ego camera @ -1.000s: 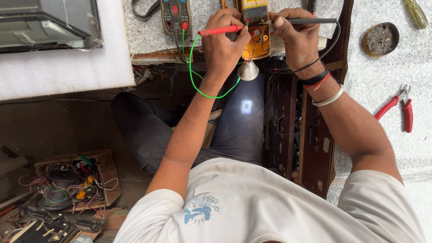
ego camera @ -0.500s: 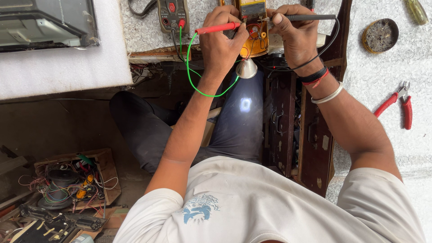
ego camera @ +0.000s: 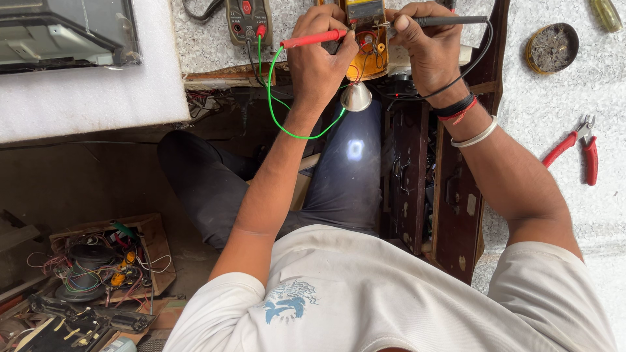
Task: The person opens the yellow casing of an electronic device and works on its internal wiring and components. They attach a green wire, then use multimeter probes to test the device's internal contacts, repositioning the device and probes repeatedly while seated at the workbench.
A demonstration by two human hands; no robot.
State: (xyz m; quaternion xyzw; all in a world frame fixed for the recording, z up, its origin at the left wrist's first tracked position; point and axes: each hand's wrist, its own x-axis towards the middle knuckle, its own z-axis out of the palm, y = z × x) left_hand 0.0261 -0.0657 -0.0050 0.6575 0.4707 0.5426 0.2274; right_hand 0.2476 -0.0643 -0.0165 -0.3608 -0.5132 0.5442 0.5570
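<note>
Down low, on the floor at the left, sat a wooden box (ego camera: 107, 261) stuffed with wires and a dark speaker cone, well away from the action. The person wore a white shirt (ego camera: 391, 293), dark trousers stretched out under the bench, and a bright spot of light fell on the thigh from a small lamp (ego camera: 357, 96) hanging just below the hands.

Further out, both arms reached to the worktop (ego camera: 561, 91) edge. The left hand (ego camera: 319, 58) pinched the red probe (ego camera: 313, 38), grip tight round its barrel, tip aimed right at the orange board (ego camera: 373, 57). The right hand (ego camera: 427, 52) had the black probe (ego camera: 450, 21) clamped the same way, its tip coming in from the opposite side. The two tips sat close together over that board; whether they touched contacts could not be told. A green lead (ego camera: 274, 98) looped from the red probe back up to the meter (ego camera: 248, 21), lying just left of the hands.

The step looked like a test reading across two points. The next move would call for steady tips and a glance at the meter.

Off right, untouched: red pliers (ego camera: 579, 150), a round tin (ego camera: 551, 47).
</note>
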